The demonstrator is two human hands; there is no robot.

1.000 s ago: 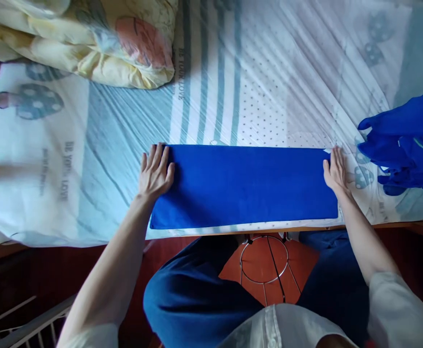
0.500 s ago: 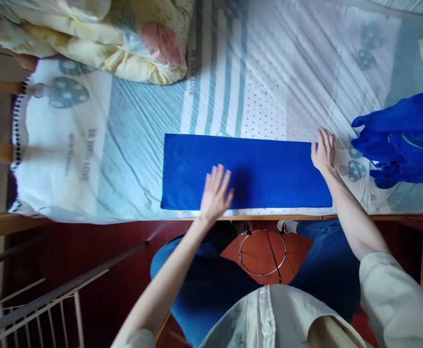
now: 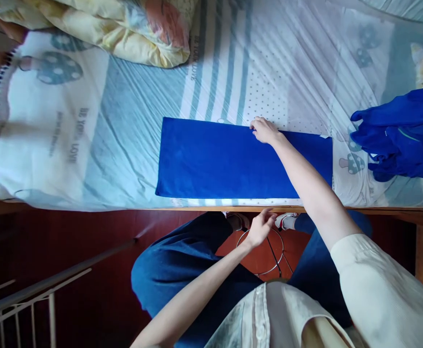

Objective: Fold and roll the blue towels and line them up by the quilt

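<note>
A blue cloth (image 3: 204,159), folded into a long flat rectangle, lies along the near side of the bed. A small white tag (image 3: 323,136) shows at its far right edge. My right hand (image 3: 265,130) is at the middle of the cloth's far edge, fingers bent and closed on the fabric there. The forearm crosses over the cloth's right part. Just off the bed's near edge, my left hand (image 3: 260,228) hangs above the floor, its fingers loosely curved and apart, holding nothing.
A crumpled blue garment (image 3: 403,135) lies on the bed sheet (image 3: 132,130) at the right. A yellow quilt (image 3: 149,38) is bunched at the far left, near a white pillow (image 3: 45,121). Below the bed's wooden edge (image 3: 388,210) stands a metal ring frame (image 3: 265,274); a white rack (image 3: 52,314) is at lower left.
My right hand has moved left along the far edge from the cloth's right end to its middle. My left hand has come off the cloth, toward me and to the right.
</note>
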